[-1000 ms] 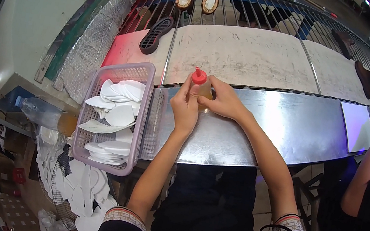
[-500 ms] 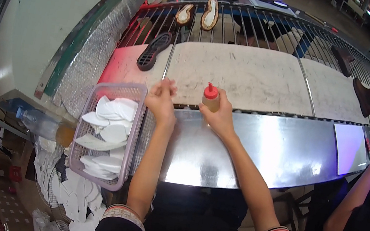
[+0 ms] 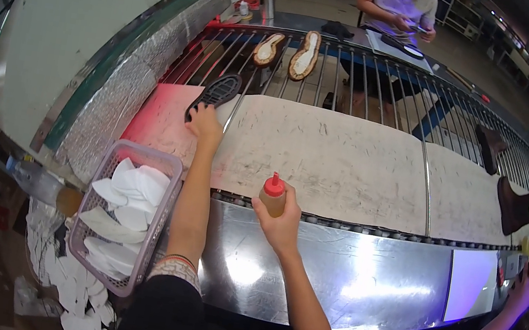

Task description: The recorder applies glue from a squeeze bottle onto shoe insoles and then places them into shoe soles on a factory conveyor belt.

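Observation:
My left hand (image 3: 204, 121) is stretched far forward, its fingers closed over the near end of a dark shoe sole (image 3: 220, 90). That sole lies on the pale conveyor sheet (image 3: 322, 157) with its treaded side up, and my fingers cover part of its near end. In my right hand (image 3: 282, 224) is a squeeze bottle (image 3: 273, 198) with a red nozzle cap and amber contents. It is held upright near the sheet's front edge, above the metal table (image 3: 303, 269).
A lilac plastic basket (image 3: 160, 217) of white insole-shaped pieces (image 3: 134, 189) stands left. Two pale-centred soles (image 3: 304, 60) lie on the roller bars beyond. Brown boots (image 3: 513, 207) sit at right. One co-worker (image 3: 395, 9) is opposite; another's hand (image 3: 524, 282) shows at right.
My left hand has reached forward from beside the bottle onto the sole's near end. The bottle remains in my right hand. The view has tilted up, showing more of the co-worker opposite.

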A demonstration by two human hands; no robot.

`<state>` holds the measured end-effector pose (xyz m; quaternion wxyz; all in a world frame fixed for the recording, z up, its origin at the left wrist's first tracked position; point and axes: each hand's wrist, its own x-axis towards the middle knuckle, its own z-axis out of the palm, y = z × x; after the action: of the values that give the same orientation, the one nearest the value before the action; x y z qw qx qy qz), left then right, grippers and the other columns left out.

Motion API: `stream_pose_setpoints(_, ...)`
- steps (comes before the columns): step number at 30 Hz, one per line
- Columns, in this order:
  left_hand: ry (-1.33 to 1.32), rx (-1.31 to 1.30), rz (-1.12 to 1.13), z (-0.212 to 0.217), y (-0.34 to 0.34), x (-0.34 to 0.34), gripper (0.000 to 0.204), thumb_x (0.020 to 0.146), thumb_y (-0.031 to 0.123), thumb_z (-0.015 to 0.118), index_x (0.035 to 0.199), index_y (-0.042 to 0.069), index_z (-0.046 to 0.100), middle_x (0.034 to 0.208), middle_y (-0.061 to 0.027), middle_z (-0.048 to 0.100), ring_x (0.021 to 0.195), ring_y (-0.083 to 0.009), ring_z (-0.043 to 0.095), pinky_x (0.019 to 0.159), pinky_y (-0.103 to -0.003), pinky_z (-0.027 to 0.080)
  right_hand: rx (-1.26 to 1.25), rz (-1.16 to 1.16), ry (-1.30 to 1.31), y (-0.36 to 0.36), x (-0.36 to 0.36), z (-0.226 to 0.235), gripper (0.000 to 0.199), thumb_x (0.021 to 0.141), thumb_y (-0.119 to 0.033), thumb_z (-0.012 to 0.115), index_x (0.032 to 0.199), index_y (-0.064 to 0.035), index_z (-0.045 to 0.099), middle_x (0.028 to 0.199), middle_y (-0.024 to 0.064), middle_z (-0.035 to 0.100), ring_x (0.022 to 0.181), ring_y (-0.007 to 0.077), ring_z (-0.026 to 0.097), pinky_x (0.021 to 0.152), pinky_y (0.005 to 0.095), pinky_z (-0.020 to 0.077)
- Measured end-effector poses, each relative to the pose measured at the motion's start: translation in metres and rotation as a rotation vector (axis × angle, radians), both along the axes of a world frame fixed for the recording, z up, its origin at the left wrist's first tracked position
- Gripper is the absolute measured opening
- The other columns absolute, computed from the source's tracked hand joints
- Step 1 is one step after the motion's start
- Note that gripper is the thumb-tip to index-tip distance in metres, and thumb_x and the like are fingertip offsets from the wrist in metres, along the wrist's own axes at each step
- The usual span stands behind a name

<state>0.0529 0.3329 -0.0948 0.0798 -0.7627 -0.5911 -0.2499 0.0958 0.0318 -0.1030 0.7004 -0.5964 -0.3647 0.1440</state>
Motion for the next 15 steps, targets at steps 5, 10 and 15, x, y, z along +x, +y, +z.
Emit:
stream_pose_setpoints(5, 0.124, -0.091, -0.074, 0.009, -0.025, -0.004, 0.02, 0.074, 0.016, 0.063, 0.092, 0.008, 0.068, 0.108, -0.013, 0.063, 0.102, -0.0377, 0.058, 0.077, -0.048, 0.049, -0.004, 0.024, 0.02, -0.001, -0.006, 0.005, 0.049, 0.074, -0.021, 0.077, 0.112, -0.0017, 0.053, 0.096, 0.016, 0.066, 0.088, 0.0252, 0.065, 0.079, 0.0339, 0.0499)
stream_pose_setpoints(10, -0.01, -0.229, -0.244, 0.038, -0.121, -0.04, 0.024, 0.073, 0.021, 0.064, 0.089, 0.003, 0.065, 0.093, -0.0201, 0.065, 0.088, -0.0396, 0.062, 0.072, -0.047, 0.05, 0.038, 0.016, 0.081, -0.002, -0.009, -0.006, 0.047, 0.075, -0.021, 0.076, 0.111, -0.0025, 0.054, 0.094, 0.0124, 0.065, 0.086, 0.0194, 0.062, 0.078, 0.0314, 0.0491)
stream_pose_setpoints(15, -0.11, -0.25, -0.476, 0.055, -0.244, -0.082, 0.029, 0.073, 0.022, 0.063, 0.094, 0.001, 0.062, 0.083, -0.0198, 0.065, 0.08, -0.039, 0.063, 0.07, -0.048, 0.049, 0.169, 0.004, 0.24, -0.004, 0.006, -0.013, 0.036, 0.079, -0.019, 0.074, 0.106, -0.0039, 0.055, 0.091, 0.0048, 0.062, 0.081, 0.0133, 0.059, 0.075, 0.0289, 0.0487)
